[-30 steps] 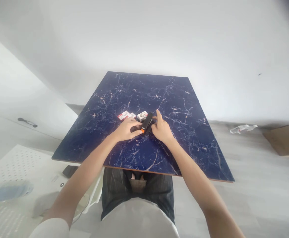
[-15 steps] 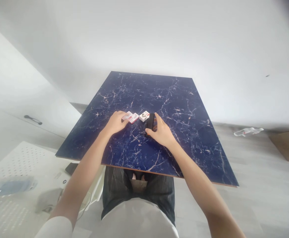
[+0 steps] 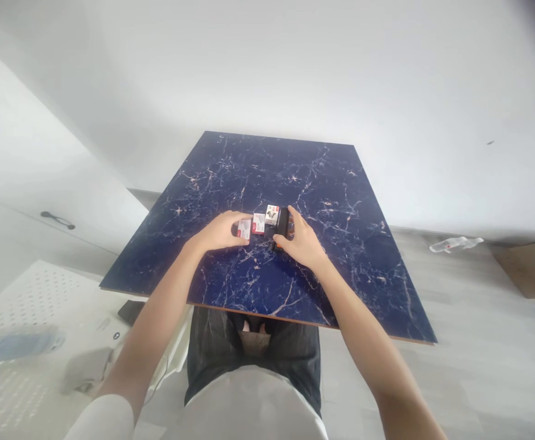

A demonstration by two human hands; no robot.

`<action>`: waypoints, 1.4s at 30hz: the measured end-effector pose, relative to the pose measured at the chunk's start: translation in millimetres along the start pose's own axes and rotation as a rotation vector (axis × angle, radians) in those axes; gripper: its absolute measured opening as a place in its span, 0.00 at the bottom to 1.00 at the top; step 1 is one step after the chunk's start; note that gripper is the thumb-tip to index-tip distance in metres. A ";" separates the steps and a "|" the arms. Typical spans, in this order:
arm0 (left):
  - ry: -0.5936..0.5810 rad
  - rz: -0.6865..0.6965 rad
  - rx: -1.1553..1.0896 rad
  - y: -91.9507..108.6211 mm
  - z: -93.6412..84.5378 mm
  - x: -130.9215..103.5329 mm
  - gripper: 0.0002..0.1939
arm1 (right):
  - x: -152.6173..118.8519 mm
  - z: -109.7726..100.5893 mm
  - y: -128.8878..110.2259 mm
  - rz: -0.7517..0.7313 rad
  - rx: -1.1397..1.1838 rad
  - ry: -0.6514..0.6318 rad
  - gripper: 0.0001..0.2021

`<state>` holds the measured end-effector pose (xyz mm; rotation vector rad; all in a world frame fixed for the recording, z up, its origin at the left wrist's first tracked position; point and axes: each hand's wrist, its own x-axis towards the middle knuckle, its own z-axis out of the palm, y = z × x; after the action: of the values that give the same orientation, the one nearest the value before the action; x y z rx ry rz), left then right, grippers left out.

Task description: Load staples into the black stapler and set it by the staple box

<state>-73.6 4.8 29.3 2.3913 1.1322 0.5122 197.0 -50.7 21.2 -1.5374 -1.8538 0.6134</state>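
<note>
My left hand (image 3: pixel 225 232) curls its thumb and fingers around a small white-and-red box (image 3: pixel 244 230) on the blue table. Just right of it lies a second white-and-red box (image 3: pixel 258 224). Farther right sits a small white box with a dark picture (image 3: pixel 272 214), close against a black block-shaped object (image 3: pixel 282 221). Thumb and fingers of my right hand (image 3: pixel 302 242) grip this black object from the right. A bit of orange shows on it near the thumb; its exact kind I cannot make out.
The blue marbled table (image 3: pixel 276 165) meets a white wall behind. At lower left stands a white perforated surface (image 3: pixel 47 293) bearing a clear plastic bottle (image 3: pixel 19 345). Right of the table, a crumpled clear plastic item (image 3: pixel 456 244) and a brown cardboard box (image 3: pixel 531 269) lie on the floor.
The small boxes have been straightened and spread into a stepped row. My left hand now curls around the leftmost one. My right hand and the black object have shifted slightly right.
</note>
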 end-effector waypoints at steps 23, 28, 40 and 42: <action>0.021 0.104 -0.047 41.8 48.3 12.5 0.35 | 2.2 -9.8 8.5 -0.073 0.060 -0.099 0.43; 0.066 0.130 -0.005 37.2 46.2 8.9 0.33 | 1.9 -9.5 6.3 -0.065 0.052 -0.086 0.43; 0.142 0.185 0.060 34.6 47.7 12.9 0.28 | 1.9 -9.5 7.9 -0.074 0.073 -0.089 0.43; 0.209 0.165 0.017 26.4 39.7 25.5 0.26 | 2.2 -9.3 8.6 -0.082 0.074 -0.088 0.43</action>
<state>-22.0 0.9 13.9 2.5046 1.0301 0.8271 209.4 -47.2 21.8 -1.3994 -1.9273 0.7141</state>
